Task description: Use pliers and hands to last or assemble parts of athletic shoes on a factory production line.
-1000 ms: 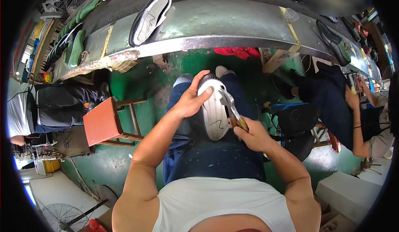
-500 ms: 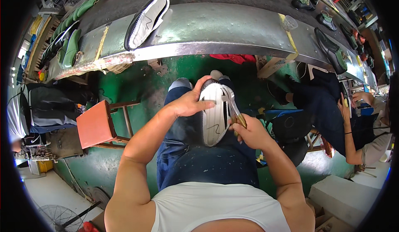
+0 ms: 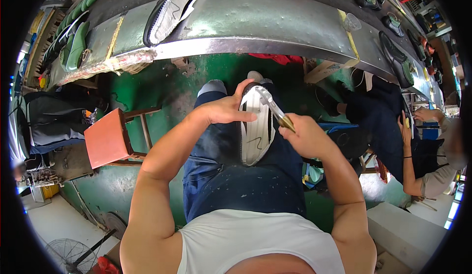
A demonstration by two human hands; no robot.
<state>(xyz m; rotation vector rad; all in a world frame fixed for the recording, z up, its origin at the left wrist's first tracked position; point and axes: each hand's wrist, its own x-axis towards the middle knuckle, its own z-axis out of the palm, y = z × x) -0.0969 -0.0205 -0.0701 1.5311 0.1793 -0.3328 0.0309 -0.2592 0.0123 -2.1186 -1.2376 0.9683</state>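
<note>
A left hand holds a white shoe by its far end, grip partly closed, while the right hand's grip closes round a hammer over it.

Scuffed green floor, red-seated stool at left, long metal-edged workbench across the far side

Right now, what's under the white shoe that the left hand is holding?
Dark blue clothing shows around the lower part of the white shoe, held by the left hand. The shoe covers whatever is directly underneath, so I can't tell what it rests on.
</note>
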